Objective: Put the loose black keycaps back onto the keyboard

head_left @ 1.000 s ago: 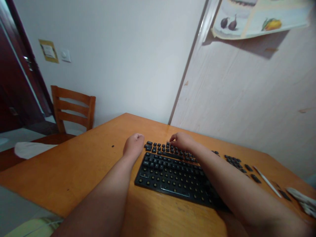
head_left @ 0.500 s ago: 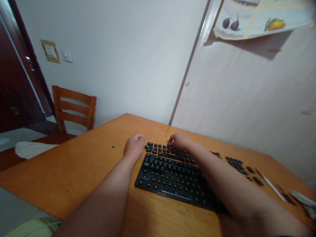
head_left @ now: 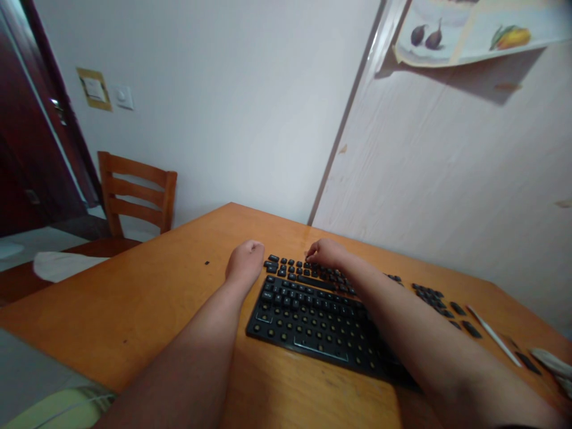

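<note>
A black keyboard (head_left: 322, 353) lies on the wooden table in front of me. Its upper rows carry keycaps, while the lower rows show bare round switch posts. Behind it are rows of loose black keycaps (head_left: 315, 281), including a long bar-shaped one. My right hand (head_left: 325, 252) is over the back row, its thumb and fingers pinched at a small keycap. Left of these rows, my left hand (head_left: 244, 261) rests as a closed fist by the table surface. What the fist holds, if anything, is hidden. My right forearm covers part of the keyboard and keycaps.
More loose keycaps (head_left: 431, 295) lie on the right, near a white pen-like stick (head_left: 494, 335) and a pale cloth (head_left: 554, 364). One small dark piece (head_left: 207, 263) sits left of my fist. A wooden chair (head_left: 138, 193) stands beyond the table's left edge.
The view has shifted slightly, so everything appears a little to the right. Both hands keep nearly the same place and pose over the table.
</note>
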Action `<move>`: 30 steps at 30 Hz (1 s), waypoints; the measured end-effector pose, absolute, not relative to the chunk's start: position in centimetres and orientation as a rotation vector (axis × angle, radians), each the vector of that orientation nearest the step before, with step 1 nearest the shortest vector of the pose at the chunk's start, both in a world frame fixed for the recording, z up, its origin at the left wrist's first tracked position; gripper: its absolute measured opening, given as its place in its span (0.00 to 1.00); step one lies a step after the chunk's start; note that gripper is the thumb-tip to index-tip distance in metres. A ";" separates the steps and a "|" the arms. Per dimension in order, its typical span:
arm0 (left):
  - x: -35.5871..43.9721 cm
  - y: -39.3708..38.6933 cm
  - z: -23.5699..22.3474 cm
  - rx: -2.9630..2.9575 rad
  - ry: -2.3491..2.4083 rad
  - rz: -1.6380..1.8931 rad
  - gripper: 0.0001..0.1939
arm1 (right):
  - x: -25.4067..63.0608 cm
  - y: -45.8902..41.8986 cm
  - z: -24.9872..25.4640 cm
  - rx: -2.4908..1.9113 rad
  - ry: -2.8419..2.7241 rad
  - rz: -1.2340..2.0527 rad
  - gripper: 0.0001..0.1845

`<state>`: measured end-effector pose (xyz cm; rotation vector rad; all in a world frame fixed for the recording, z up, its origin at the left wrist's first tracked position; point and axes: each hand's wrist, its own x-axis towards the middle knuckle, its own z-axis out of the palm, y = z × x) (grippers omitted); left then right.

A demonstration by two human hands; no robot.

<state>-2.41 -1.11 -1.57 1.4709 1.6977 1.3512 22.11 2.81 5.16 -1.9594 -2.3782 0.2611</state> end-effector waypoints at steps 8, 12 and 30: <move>-2.2 -1.2 -1.6 1.485 1.692 1.374 0.15 | 22.2 1.5 6.3 -1.892 -2.347 0.229 0.11; -2.1 -1.2 -1.6 1.492 1.695 1.375 0.15 | 22.1 -1.0 7.3 -1.832 -2.359 0.234 0.11; -2.1 -0.7 -1.8 1.456 1.678 1.381 0.15 | 20.3 -13.7 6.7 -1.582 -2.648 -0.019 0.12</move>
